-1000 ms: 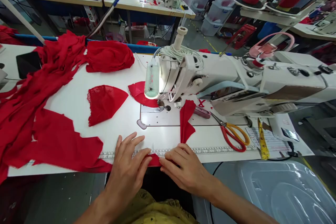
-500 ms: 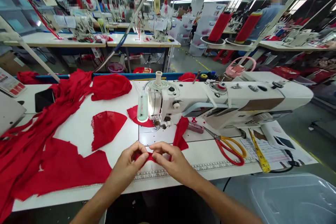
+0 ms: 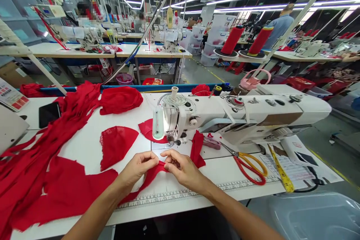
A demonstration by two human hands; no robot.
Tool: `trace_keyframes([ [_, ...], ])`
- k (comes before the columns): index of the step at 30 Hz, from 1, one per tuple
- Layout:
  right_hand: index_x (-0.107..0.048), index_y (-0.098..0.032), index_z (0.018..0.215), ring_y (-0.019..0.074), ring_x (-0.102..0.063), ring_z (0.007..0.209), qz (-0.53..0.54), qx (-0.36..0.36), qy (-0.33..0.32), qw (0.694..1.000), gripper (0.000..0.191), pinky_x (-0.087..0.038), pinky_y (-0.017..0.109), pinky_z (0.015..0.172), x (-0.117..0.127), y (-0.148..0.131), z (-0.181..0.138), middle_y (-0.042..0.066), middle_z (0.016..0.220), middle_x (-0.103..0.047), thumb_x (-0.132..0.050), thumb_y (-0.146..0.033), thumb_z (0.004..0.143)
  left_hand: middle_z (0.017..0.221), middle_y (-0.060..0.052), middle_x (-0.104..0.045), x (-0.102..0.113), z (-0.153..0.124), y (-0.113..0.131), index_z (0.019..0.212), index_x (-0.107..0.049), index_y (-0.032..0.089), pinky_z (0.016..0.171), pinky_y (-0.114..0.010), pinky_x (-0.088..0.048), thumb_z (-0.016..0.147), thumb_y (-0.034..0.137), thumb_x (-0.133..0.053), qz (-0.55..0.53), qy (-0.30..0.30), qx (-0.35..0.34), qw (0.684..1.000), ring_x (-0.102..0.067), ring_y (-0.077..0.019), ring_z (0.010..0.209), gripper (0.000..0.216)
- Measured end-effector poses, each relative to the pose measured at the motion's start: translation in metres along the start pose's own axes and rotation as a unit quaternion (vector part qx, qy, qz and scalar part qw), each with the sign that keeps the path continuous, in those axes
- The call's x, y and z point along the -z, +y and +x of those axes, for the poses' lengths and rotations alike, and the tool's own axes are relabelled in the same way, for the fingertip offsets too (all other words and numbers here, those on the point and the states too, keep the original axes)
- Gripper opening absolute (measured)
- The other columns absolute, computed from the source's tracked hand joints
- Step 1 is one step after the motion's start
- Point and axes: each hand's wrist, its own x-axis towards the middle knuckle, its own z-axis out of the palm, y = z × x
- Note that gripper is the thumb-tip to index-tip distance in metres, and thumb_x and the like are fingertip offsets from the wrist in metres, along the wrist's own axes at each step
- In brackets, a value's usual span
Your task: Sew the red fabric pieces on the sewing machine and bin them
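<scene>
My left hand point(image 3: 138, 167) and my right hand point(image 3: 180, 167) pinch a narrow strip of red fabric point(image 3: 149, 178) between them, just in front of the needle area of the white sewing machine point(image 3: 239, 114). The strip trails back to the left toward the table's front edge. A folded red piece point(image 3: 197, 148) lies right of my right hand on the machine bed. A red lace cup piece point(image 3: 116, 144) lies to the left, and another red piece point(image 3: 146, 129) sits behind the needle.
A heap of red fabric point(image 3: 47, 157) covers the table's left side. Scissors with red and yellow handles point(image 3: 250, 165), a yellow tape measure point(image 3: 281, 174) and paper lie at the right. A clear plastic bin point(image 3: 315, 213) stands at the lower right. Other workstations and people fill the background.
Both hands left the table's front edge, where they lay flat, and lifted the red strip toward the needle, pinching it. The camera has tilted upward, showing more of the hall.
</scene>
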Motion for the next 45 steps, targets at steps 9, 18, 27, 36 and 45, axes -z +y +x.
trace_keyframes([
  [9,-0.064,-0.021,0.111,0.0184,-0.064,0.095,-0.38,0.085,0.21,0.897,0.02,-0.053,0.03,0.086,0.034,0.022,-0.018,0.006,0.101,-0.07,-0.048,-0.018,0.1,0.073,0.001,-0.056,0.006,0.01,-0.014,0.077,-0.064,0.019,0.061,-0.021,-0.038,0.073,0.062,-0.075,-0.024,0.025,0.028,0.999,-0.046,-0.0145,0.068,0.044],
  [18,-0.07,-0.022,0.111,0.0262,-0.06,0.101,-0.558,-0.045,0.246,0.791,0.021,-0.045,0.038,0.084,0.117,0.057,-0.039,0.007,0.108,-0.071,-0.055,-0.016,0.097,0.077,0.0,-0.059,-0.004,0.013,-0.002,0.082,-0.062,0.02,0.06,-0.022,-0.043,0.073,0.068,-0.074,-0.042,0.001,0.051,0.998,-0.052,-0.0159,0.068,0.05],
  [27,-0.066,-0.014,0.099,0.0295,-0.063,0.097,-0.604,-0.073,0.223,0.761,0.022,-0.044,0.04,0.083,0.103,0.036,-0.06,0.016,0.102,-0.07,-0.046,-0.006,0.093,0.066,0.003,-0.055,-0.027,-0.005,0.01,0.08,-0.057,0.019,0.052,-0.018,-0.034,0.074,0.064,-0.075,-0.066,0.05,0.019,0.996,-0.044,-0.0098,0.056,0.049],
  [36,-0.055,-0.024,0.112,0.0172,-0.058,0.068,-0.108,-0.121,0.225,0.961,0.029,-0.046,0.026,0.062,0.021,-0.011,-0.109,-0.001,0.075,-0.058,-0.039,-0.047,0.103,0.074,0.002,-0.058,-0.032,-0.015,-0.005,0.087,-0.059,0.019,0.064,-0.022,-0.041,0.08,0.067,-0.068,-0.06,0.04,0.0,0.997,-0.049,-0.0131,0.067,0.049],
  [45,-0.044,-0.024,0.084,0.0131,-0.038,0.052,-0.066,-0.08,0.11,0.988,0.029,-0.024,0.027,0.052,-0.046,-0.023,-0.064,-0.005,0.063,-0.043,-0.032,-0.039,0.105,0.073,0.003,-0.053,-0.036,-0.022,-0.009,0.088,-0.057,0.02,0.061,-0.021,-0.038,0.081,0.061,-0.07,-0.104,0.076,-0.011,0.992,-0.044,-0.0125,0.066,0.043],
])
